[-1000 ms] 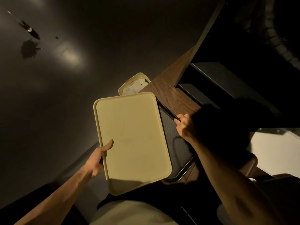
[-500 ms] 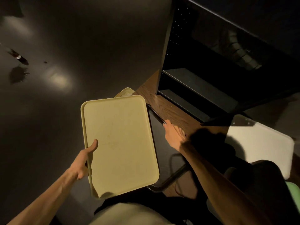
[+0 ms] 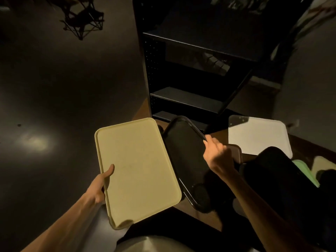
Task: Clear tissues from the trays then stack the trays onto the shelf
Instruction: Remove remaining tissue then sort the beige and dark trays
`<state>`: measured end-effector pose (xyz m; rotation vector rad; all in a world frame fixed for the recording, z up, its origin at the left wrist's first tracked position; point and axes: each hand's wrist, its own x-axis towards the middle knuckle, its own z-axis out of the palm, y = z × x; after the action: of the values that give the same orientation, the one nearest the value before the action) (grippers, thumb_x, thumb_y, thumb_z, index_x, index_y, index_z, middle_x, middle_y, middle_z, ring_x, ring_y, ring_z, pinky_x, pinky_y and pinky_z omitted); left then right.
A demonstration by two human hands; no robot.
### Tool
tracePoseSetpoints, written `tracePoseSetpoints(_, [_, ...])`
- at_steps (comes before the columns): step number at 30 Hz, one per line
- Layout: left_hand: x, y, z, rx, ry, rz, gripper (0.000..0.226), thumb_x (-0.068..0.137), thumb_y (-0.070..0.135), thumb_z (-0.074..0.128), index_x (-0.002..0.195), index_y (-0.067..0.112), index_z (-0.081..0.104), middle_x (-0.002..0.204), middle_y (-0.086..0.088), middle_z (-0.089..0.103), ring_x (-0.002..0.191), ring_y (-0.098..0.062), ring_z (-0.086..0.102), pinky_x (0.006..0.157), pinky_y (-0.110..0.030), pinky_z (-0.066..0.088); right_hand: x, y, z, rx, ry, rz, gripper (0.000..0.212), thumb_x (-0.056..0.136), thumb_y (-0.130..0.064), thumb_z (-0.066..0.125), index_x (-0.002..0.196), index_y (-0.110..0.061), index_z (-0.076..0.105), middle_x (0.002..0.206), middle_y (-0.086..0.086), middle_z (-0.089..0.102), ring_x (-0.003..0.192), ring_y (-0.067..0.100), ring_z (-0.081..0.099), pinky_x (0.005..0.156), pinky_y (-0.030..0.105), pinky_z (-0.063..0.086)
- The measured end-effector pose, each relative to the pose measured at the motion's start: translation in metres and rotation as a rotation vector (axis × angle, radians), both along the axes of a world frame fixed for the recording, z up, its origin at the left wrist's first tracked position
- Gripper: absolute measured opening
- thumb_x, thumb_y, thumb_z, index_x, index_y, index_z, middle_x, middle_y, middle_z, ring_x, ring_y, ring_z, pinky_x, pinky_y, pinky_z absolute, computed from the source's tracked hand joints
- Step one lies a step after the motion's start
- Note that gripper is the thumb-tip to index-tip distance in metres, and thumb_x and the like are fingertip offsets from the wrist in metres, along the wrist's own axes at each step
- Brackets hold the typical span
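My left hand (image 3: 101,184) grips the left rim of an empty cream tray (image 3: 138,168), held in the air at the lower centre. Right beside it a black tray (image 3: 183,151) is tilted up, with my right hand (image 3: 218,153) closed on its right rim. Straight ahead stands the black shelf unit (image 3: 185,97) with dark bare boards. No tissue shows on either held tray.
On the wooden table (image 3: 309,146) to the right lie a white tray (image 3: 258,137), a brown tray (image 3: 236,151) behind my right hand, another black tray (image 3: 283,175) and a green tray (image 3: 305,171). Dark shiny floor (image 3: 54,106) fills the left.
The view has swung up toward the shelf. My right hand has lifted the black tray off the table and tilted it. The cream tray stays in my left hand.
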<state>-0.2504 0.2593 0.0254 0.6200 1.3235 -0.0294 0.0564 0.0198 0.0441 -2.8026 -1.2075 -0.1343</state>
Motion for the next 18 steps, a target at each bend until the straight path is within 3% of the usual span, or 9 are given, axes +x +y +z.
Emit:
tracePoseSetpoints(2, [0.012, 0.003, 0.004, 0.044, -0.018, -0.099, 0.049, 0.096, 0.038, 0.054, 0.133, 0.006, 0.053, 0.121, -0.023, 0.068, 0.109, -0.043, 0.065, 0.099, -0.056, 0.045, -0.008, -0.013, 0.01, 0.017, 0.002, -0.048, 0.017, 0.1, -0.018, 0.058, 0.102, -0.006, 0.07, 0.066, 0.006, 0.063, 0.048, 0.017, 0.06, 0.041, 0.021, 0.037])
tracePoseSetpoints(4, [0.019, 0.009, 0.001, 0.175, 0.02, -0.195, 0.051, 0.097, 0.032, 0.055, 0.14, 0.006, 0.045, 0.122, -0.033, 0.062, 0.114, -0.046, 0.061, 0.106, -0.053, 0.042, -0.018, -0.022, 0.026, 0.038, 0.091, -0.175, 0.018, 0.097, -0.016, 0.059, 0.108, -0.003, 0.066, 0.075, 0.011, 0.067, 0.057, 0.021, 0.066, 0.047, 0.025, 0.049])
tracePoseSetpoints(7, [0.016, 0.03, -0.036, 0.198, -0.01, -0.286, 0.069, 0.076, 0.047, 0.078, 0.123, 0.002, 0.054, 0.094, -0.043, 0.056, 0.074, -0.032, 0.064, 0.1, -0.049, 0.048, -0.034, -0.033, 0.039, 0.13, 0.17, -0.26, 0.029, 0.095, -0.02, 0.057, 0.12, -0.005, 0.057, 0.092, 0.013, 0.068, 0.072, 0.025, 0.069, 0.058, 0.042, 0.06])
tracePoseSetpoints(9, [0.029, 0.029, -0.024, 0.165, -0.019, -0.326, 0.064, 0.063, 0.055, 0.084, 0.095, 0.006, 0.058, 0.082, -0.025, 0.058, 0.068, -0.028, 0.058, 0.097, -0.053, 0.05, -0.045, -0.038, 0.047, 0.143, 0.199, -0.311, 0.03, 0.098, -0.029, 0.042, 0.123, -0.016, 0.051, 0.097, 0.006, 0.069, 0.074, 0.019, 0.07, 0.062, 0.042, 0.061])
tracePoseSetpoints(12, [0.056, 0.018, -0.004, 0.238, 0.085, -0.453, 0.035, 0.093, 0.036, 0.061, 0.074, 0.009, 0.05, 0.054, -0.001, 0.057, 0.046, -0.016, 0.055, 0.093, -0.059, 0.041, -0.058, -0.044, 0.049, 0.134, 0.24, -0.401, 0.028, 0.102, -0.029, 0.037, 0.126, -0.021, 0.049, 0.09, 0.001, 0.069, 0.076, 0.019, 0.069, 0.067, 0.041, 0.059])
tracePoseSetpoints(14, [0.07, 0.016, -0.013, 0.227, 0.09, -0.502, 0.032, 0.096, 0.036, 0.057, 0.083, 0.006, 0.056, 0.078, -0.009, 0.069, 0.071, -0.028, 0.067, 0.096, -0.052, 0.045, -0.069, -0.043, 0.046, 0.161, 0.3, -0.476, 0.027, 0.104, -0.025, 0.038, 0.127, -0.018, 0.051, 0.08, -0.002, 0.065, 0.075, 0.02, 0.065, 0.066, 0.037, 0.053])
tracePoseSetpoints(16, [0.08, 0.02, -0.026, 0.232, 0.088, -0.536, 0.032, 0.095, 0.037, 0.059, 0.091, 0.006, 0.056, 0.107, -0.011, 0.064, 0.091, -0.028, 0.064, 0.09, -0.038, 0.044, -0.079, -0.038, 0.032, 0.252, 0.378, -0.569, 0.031, 0.105, -0.026, 0.035, 0.126, -0.014, 0.055, 0.072, -0.013, 0.053, 0.068, 0.016, 0.057, 0.065, 0.036, 0.049])
tracePoseSetpoints(18, [0.09, 0.022, -0.042, 0.323, 0.113, -0.629, 0.033, 0.095, 0.036, 0.059, 0.106, 0.005, 0.055, 0.109, -0.008, 0.059, 0.1, -0.026, 0.058, 0.086, -0.032, 0.041, -0.088, -0.035, 0.009, 0.327, 0.462, -0.662, 0.04, 0.104, -0.033, 0.032, 0.13, -0.014, 0.055, 0.081, -0.008, 0.061, 0.078, 0.025, 0.061, 0.078, 0.045, 0.053])
